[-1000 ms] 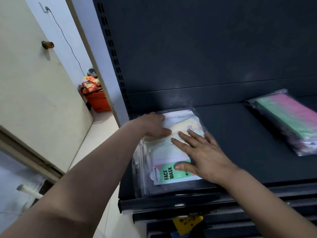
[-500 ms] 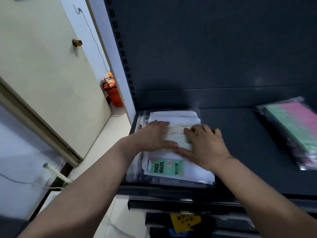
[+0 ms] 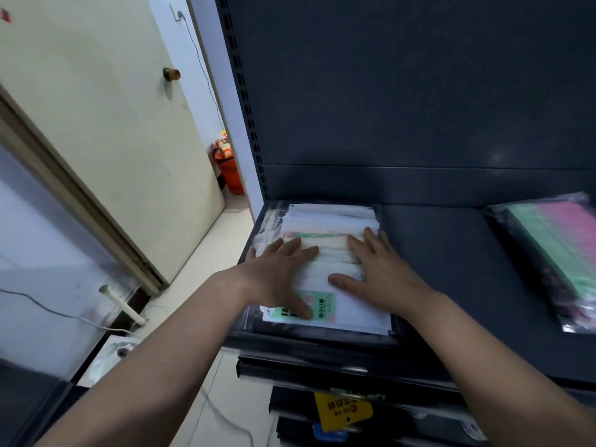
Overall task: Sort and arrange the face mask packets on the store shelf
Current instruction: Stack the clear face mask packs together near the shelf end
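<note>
A person's left hand and right hand lie flat, side by side, on a stack of face mask packets, fingers straight and spread, gripping nothing; the left thumb covers part of the green label on the top packet; the stack sits directly under both palms at the left end of the dark shelf, its long axis running from 6 o'clock at the shelf's front lip to 12 o'clock at the back panel; whether its far end touches that panel cannot be told; a second packet of green and pink masks lies at 3 o'clock, well apart, nearer the right hand; any reach for it would likely fall to that hand while the left steadies the stack; at 9 o'clock, beyond the shelf upright, stands a cream door; a yellow tag hangs below at 6 o'clock.
</note>
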`<state>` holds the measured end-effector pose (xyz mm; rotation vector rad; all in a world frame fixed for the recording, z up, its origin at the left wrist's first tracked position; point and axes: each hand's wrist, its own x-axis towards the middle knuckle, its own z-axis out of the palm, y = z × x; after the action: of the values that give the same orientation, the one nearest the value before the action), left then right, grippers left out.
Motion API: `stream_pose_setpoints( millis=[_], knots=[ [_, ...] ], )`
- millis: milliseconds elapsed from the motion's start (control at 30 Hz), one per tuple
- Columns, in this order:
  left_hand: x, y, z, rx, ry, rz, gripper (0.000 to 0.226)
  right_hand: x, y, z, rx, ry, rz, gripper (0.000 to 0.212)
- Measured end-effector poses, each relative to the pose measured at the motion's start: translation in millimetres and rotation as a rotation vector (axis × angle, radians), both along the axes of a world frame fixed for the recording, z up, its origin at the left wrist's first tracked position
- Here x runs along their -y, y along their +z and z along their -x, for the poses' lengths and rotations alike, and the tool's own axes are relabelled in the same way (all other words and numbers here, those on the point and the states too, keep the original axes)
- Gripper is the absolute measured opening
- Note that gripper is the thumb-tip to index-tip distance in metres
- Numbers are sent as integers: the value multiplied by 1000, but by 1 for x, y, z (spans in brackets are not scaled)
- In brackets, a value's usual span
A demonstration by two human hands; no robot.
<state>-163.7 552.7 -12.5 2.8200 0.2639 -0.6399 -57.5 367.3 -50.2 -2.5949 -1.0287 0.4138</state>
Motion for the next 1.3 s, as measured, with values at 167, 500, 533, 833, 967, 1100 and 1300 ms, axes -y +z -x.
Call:
stream_pose_setpoints(
  millis=[167,500,533,833,967,1100,1300],
  knots=[
    [0,-10,7,98,28,-21,110,-2,9,-1,59,-1,-42,92],
    [-12,-9,15,137,47,72,119,9,5,38,103,-35,-51,85],
    [-14,-8,16,119,70,77,124,10,6,38,93,-50,-45,86],
    [-30,-1,-2,176,167,129,116,11,9,35,-76,-25,-45,89],
    [-44,-10,-34,194,163,28,95,9,10,34,-90,-41,-85,90],
    [-48,-19,-54,167,39,-19,79,6,13,33,-41,-54,-23,91],
    [-53,-9,-75,260,10,-39,52,-4,10,41,30,-28,-27,93]
  ],
)
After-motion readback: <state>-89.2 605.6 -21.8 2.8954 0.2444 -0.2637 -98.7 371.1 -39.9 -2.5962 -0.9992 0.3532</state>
